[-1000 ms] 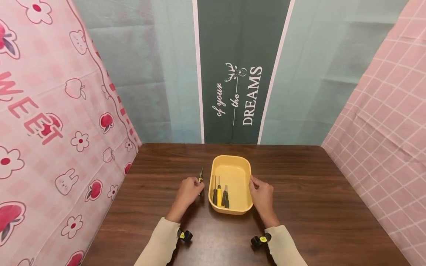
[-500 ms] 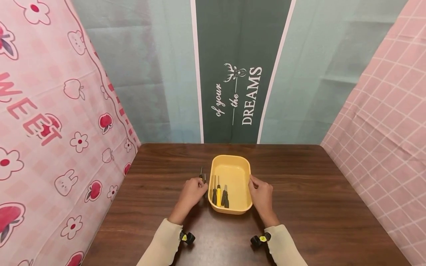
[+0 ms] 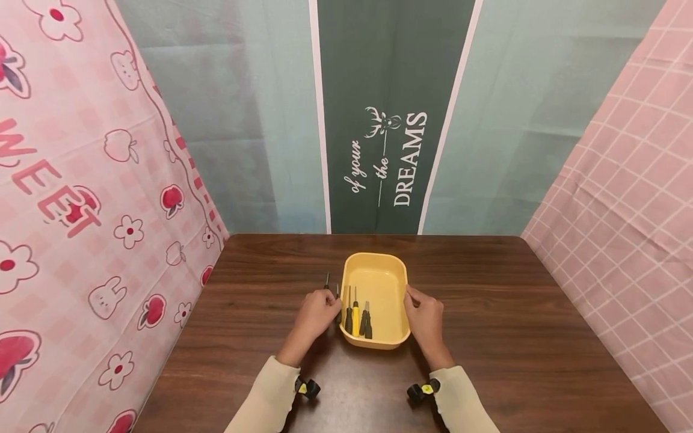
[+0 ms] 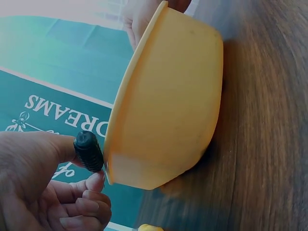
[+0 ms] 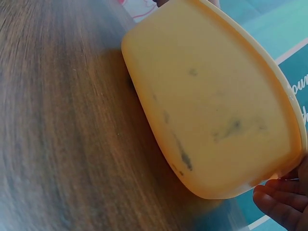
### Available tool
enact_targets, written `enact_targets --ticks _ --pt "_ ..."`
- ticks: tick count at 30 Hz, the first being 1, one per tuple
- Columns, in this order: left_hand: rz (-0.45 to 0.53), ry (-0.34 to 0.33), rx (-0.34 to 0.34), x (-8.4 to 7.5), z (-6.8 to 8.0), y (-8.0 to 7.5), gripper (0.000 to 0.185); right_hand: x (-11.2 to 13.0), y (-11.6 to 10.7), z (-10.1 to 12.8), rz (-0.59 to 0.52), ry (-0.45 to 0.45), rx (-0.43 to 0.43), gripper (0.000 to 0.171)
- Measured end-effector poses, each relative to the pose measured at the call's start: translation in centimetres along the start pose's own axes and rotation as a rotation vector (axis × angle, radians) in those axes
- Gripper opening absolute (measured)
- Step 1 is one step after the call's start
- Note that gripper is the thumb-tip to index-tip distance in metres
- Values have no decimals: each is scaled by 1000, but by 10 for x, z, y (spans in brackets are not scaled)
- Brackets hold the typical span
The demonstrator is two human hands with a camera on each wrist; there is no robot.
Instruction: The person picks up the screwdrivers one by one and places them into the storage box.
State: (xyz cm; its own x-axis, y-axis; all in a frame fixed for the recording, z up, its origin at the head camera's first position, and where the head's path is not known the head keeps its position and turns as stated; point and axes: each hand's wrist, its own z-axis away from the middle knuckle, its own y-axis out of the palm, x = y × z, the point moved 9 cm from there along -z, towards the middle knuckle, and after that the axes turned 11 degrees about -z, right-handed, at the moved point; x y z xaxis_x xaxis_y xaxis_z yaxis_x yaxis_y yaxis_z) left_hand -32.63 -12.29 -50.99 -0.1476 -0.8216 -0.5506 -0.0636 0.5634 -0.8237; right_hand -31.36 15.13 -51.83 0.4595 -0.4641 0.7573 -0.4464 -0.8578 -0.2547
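Note:
My left hand [image 3: 319, 314] pinches a screwdriver by its black handle [image 4: 88, 151], just at the left rim of the yellow plastic tray [image 3: 387, 288]. The thin shaft [image 3: 338, 290] of that screwdriver points away from me. On the tray's right rim, my right hand [image 3: 425, 316] grips the edge between thumb and fingers. Inside the tray, along its left side, lie a screwdriver with a yellow handle [image 3: 355, 319], a longer black-handled screwdriver [image 3: 349, 320] and small black-handled ones [image 3: 369, 325]. Another screwdriver [image 3: 327, 281] lies on the table, mostly hidden behind my left hand.
The brown wooden table [image 3: 487, 300] carries the tray near its middle. A green printed cloth [image 3: 373, 72] hangs behind it, with pink patterned cloths [image 3: 135, 264] at both sides. Each wrist wears a black camera mount [image 3: 310, 389].
My left hand has moved right with the black-handled screwdriver, from over the screwdriver on the table to the tray's left rim. My right hand and the tray stay put.

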Motion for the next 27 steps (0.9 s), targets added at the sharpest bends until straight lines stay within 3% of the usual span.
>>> enact_targets --ticks 27 --pt "23 37 -2 -21 4 9 21 -1 0 1 -4 13 2 20"
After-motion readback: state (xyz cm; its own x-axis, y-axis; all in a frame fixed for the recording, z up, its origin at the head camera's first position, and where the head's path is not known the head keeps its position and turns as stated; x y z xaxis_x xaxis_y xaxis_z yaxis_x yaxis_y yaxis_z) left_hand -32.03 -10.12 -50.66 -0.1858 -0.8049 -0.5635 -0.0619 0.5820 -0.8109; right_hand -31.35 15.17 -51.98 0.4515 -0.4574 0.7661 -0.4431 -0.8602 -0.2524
